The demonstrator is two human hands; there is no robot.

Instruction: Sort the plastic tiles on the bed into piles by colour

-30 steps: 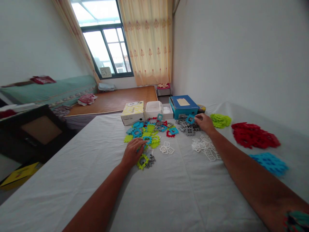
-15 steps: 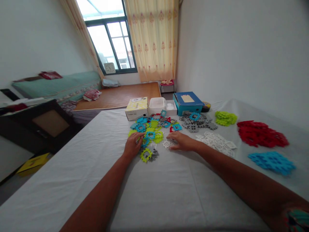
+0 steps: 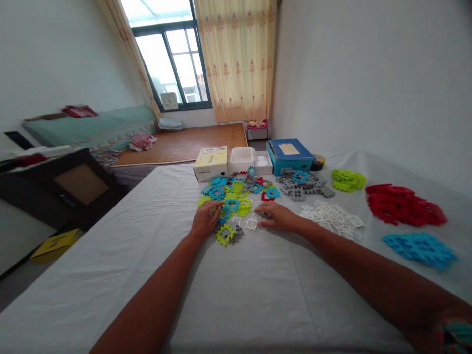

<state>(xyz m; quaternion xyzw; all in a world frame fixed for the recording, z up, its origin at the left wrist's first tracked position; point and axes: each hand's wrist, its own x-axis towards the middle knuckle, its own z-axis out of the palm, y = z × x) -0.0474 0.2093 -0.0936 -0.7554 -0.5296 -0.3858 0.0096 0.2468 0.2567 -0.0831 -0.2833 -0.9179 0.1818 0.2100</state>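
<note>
A mixed heap of notched plastic building pieces point(image 3: 236, 189) in blue, lime, red, grey and white lies on the cloth ahead of me. At its left edge is my left hand point(image 3: 205, 216), fingers bent and thumb apart, close against a blue square piece point(image 3: 231, 204). My right hand point(image 3: 276, 215) rests low at the heap's right, thumb and fingers apart. Its tips are at a white piece point(image 3: 251, 222), which lies on the cloth. Nearest me are a lime ring-shaped piece point(image 3: 224, 235) and a grey piece point(image 3: 237, 235).
Sorted piles stand to the right: grey pieces point(image 3: 304, 186), white pieces point(image 3: 332, 219), lime pieces point(image 3: 347, 180), red pieces point(image 3: 403, 204) and blue pieces point(image 3: 419, 250). Behind the heap are a yellow-and-white box point(image 3: 211, 164), a white container point(image 3: 242, 160) and a blue box point(image 3: 290, 156).
The white piece by my right fingertips has shifted slightly left and turned. My left hand stays at the heap's edge. The whole view has swung a little.
</note>
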